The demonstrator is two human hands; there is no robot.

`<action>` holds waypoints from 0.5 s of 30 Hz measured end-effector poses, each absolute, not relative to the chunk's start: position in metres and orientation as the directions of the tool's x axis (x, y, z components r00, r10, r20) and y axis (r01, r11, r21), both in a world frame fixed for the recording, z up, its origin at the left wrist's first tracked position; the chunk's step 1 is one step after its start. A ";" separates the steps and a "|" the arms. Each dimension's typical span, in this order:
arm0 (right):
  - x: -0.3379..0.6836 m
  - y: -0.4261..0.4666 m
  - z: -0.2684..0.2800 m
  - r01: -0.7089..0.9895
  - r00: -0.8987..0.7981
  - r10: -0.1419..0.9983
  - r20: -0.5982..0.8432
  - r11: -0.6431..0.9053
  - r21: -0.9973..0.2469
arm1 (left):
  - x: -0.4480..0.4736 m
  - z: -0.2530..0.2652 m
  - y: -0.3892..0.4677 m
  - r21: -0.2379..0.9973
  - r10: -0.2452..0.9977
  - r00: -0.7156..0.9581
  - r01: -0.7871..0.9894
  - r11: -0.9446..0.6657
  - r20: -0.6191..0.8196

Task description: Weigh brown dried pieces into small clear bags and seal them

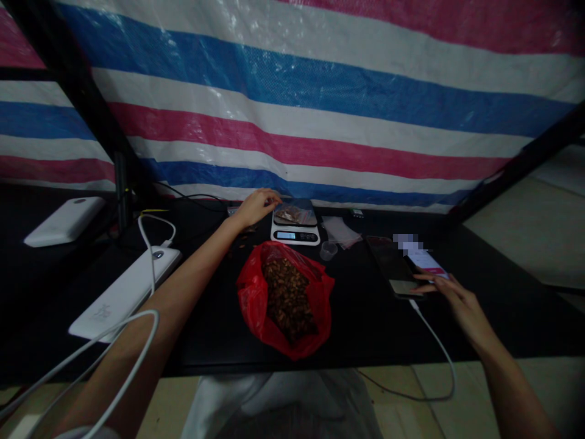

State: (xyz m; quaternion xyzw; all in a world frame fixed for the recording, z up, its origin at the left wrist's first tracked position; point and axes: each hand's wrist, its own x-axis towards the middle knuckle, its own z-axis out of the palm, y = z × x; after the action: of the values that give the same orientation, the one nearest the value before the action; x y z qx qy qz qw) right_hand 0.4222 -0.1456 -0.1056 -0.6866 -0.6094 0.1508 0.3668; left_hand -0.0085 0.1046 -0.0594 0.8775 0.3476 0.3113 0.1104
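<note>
My left hand (258, 206) reaches to the left back corner of a white digital scale (297, 234). Its fingers are bent together at the edge of a small clear plastic bag (295, 213), which holds brown pieces and lies on the scale's dark plate. In front of the scale stands an open red plastic bag (253, 299) full of brown, seed-like pieces (287, 292). On the right, my right hand (459, 299) has its fingers stretched out over the lower ends of a dark phone (386, 262) and a lit phone (427, 262).
Clear empty bags (340, 231) and a small clear cup (328, 250) lie right of the scale. A white power bank (123, 296) with white cables lies under my left forearm; another white device (64, 221) is farther left. A striped plastic sheet (292, 110) hangs behind the black table (356, 317).
</note>
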 end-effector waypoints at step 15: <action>0.425 -0.146 -0.109 0.716 0.255 0.932 0.257 -0.003 -0.698 | -0.009 -0.061 0.106 0.402 0.668 0.564 0.535 -0.743 0.486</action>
State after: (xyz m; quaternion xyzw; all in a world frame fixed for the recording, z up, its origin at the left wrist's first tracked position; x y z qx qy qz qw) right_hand 0.4247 -0.1462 -0.1089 -0.6939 -0.5937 0.1419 0.3819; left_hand -0.0091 0.1057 -0.0609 0.8779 0.3426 0.3176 0.1051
